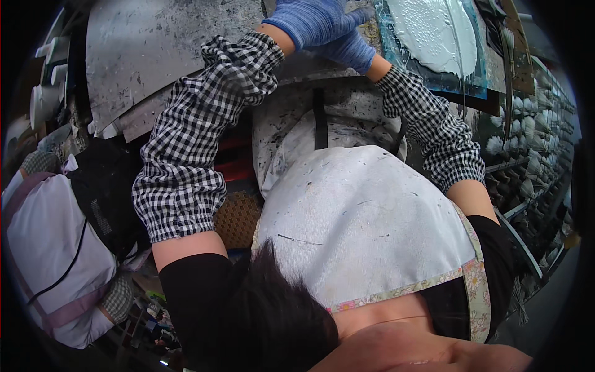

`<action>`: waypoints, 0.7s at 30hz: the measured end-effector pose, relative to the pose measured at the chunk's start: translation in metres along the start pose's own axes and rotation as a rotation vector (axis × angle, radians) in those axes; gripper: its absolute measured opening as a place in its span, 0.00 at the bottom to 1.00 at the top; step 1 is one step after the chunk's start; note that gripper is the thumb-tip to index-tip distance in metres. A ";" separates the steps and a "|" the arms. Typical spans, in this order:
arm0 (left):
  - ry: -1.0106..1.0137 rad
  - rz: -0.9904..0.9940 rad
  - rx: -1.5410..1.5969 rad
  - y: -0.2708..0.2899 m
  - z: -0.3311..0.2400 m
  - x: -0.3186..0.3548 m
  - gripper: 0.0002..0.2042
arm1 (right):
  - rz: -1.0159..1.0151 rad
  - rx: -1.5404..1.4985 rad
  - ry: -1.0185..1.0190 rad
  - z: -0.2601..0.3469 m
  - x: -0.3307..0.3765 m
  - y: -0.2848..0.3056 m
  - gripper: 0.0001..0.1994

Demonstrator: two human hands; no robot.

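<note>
Both of my hands meet at the top edge of the head view, above the near part of a grey work table, in blue knit gloves. My left hand (305, 23) lies across my right hand (352, 51) and hides much of it. A digit of the left hand stretches out to the right; its other fingers run out of the picture. The right hand's fingers are hidden. No held object shows in either hand. Right of them, a thick pool of glossy white paste (434, 31) spreads over a blue sheet (387, 46).
The paint-spotted grey table (161, 49) has a loose plate at its left. At the right, a rack holds several white-bristled brushes (533, 139). White cups (43, 105) stand at far left. Another person in pale clothing (56, 235) is close by on the left.
</note>
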State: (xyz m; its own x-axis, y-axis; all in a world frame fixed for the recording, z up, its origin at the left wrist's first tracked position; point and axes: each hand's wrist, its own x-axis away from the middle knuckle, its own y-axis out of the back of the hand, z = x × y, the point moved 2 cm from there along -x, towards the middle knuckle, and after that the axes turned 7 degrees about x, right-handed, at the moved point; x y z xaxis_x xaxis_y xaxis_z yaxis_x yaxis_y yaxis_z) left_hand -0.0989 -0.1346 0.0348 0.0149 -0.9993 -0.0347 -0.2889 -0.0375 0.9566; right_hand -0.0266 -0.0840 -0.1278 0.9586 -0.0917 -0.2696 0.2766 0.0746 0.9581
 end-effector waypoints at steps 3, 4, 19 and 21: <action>-0.051 -0.051 0.002 0.010 -0.020 -0.007 0.20 | -0.400 -0.242 0.053 -0.014 0.020 0.008 0.28; -0.070 -0.081 -0.017 0.002 -0.004 0.002 0.19 | -0.289 -0.753 -0.007 -0.008 0.006 0.022 0.29; -0.314 -0.154 0.306 -0.002 -0.109 -0.101 0.21 | -0.070 -0.497 -0.524 -0.076 0.089 0.095 0.32; -0.294 -0.050 0.312 0.003 -0.135 -0.119 0.22 | -0.428 -1.076 -0.547 -0.084 0.118 0.122 0.25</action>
State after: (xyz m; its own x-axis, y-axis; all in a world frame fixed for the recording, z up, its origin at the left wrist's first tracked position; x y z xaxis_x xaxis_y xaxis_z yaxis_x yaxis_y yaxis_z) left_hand 0.0277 -0.0149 0.0809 -0.2245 -0.9531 -0.2028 -0.5709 -0.0400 0.8201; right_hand 0.1258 -0.0019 -0.0510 0.6985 -0.6825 -0.2151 0.7151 0.6765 0.1757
